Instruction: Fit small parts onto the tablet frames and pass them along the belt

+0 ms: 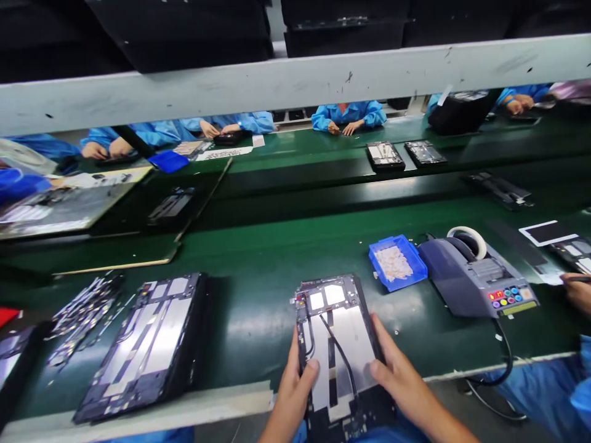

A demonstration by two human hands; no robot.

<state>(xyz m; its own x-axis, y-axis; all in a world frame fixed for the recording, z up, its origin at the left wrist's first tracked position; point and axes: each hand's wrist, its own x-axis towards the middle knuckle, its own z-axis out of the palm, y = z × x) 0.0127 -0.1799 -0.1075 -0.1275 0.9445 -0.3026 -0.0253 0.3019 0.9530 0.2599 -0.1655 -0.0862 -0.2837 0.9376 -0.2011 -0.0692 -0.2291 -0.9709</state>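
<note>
An opened tablet (357, 335) with its silver battery and circuit board showing is held over the bench's front edge. My left hand (295, 381) grips its left side, thumb on the battery. From the right, my right hand (397, 372) clasps the other side, its thumb also on top. A loose black cable (340, 351) runs slantwise across the battery. Left of my hands, a stack of similar opened tablets (148, 344) lies on the green bench, beside a pile of thin flex cables (85, 317).
Beyond the tablet sit a blue tray (398, 263) of small pale pieces and a tape dispenser (475, 271) with a lit display. Two tablet stacks (385, 156) lie on the line behind. A co-worker's hand (577, 292) is at far right; others in blue sleeves work opposite. A shelf beam (295, 80) crosses above.
</note>
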